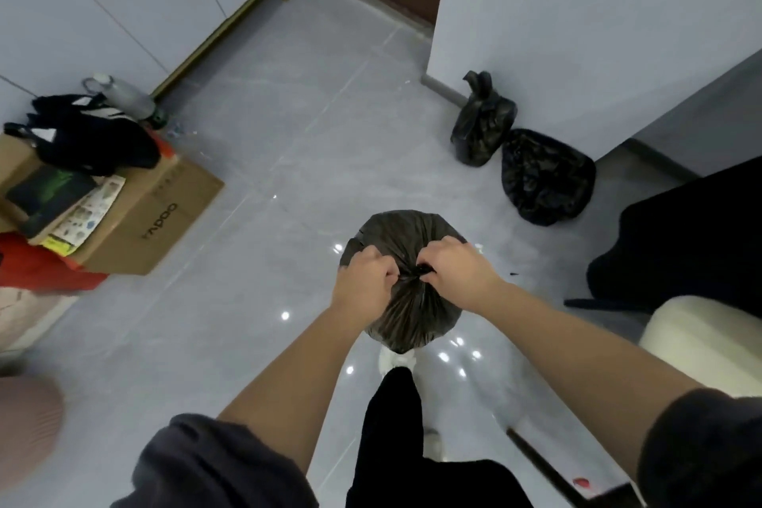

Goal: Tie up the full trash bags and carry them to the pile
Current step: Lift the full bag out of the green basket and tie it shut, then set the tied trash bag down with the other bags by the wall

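Note:
A full dark trash bag [402, 313] stands on the grey tiled floor just in front of my feet. My left hand [365, 280] and my right hand [459, 270] both clutch its gathered neck at the top, one on each side of the twisted plastic. Further off, against the white wall at the right, lie two other black trash bags: a tied one [482, 124] standing upright and a slumped one [546, 177] beside it.
A cardboard box [165, 214] with dark clothing, papers and a red cloth sits at the left, a bottle [128, 95] behind it. A white cabinet stands far left, a dark chair [684, 235] and a cream seat [709, 342] at the right.

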`<state>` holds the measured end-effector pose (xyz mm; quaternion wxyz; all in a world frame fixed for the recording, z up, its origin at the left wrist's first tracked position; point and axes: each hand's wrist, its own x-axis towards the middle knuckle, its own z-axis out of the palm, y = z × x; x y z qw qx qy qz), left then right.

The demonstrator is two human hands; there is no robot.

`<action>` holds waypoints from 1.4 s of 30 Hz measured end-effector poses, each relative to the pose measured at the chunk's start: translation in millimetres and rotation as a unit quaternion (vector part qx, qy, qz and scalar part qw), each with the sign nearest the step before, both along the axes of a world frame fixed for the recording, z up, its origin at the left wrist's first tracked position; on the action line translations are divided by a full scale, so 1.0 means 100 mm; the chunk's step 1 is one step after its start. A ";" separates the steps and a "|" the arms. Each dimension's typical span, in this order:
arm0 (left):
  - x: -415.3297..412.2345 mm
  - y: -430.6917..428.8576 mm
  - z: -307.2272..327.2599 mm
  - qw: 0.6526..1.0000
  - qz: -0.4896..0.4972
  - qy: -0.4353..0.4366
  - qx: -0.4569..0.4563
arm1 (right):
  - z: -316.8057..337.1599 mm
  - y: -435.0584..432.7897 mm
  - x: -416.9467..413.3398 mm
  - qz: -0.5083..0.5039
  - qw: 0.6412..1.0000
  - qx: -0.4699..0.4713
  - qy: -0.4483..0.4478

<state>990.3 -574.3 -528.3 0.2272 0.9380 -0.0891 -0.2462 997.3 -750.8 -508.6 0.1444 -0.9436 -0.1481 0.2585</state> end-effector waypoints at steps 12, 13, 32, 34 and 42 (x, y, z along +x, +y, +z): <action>1.73 -1.46 -1.33 0.988 -0.019 0.149 -0.030 | -1.29 -1.50 1.51 -0.162 0.983 0.065 0.064; 1.81 -1.59 -1.45 0.985 -0.029 0.170 -0.028 | -1.39 -1.65 1.58 -0.177 0.980 0.068 0.068; 3.01 -3.64 -2.95 0.957 -0.143 0.253 -0.021 | -2.97 -3.73 2.77 -0.333 0.941 0.009 0.050; 3.13 -3.73 -3.04 0.959 -0.133 0.249 -0.026 | -3.11 -3.83 2.84 -0.345 0.937 -0.009 0.048; 3.20 -3.66 -3.04 0.964 -0.121 0.238 -0.002 | -3.25 -3.74 2.74 -0.368 0.927 0.011 0.074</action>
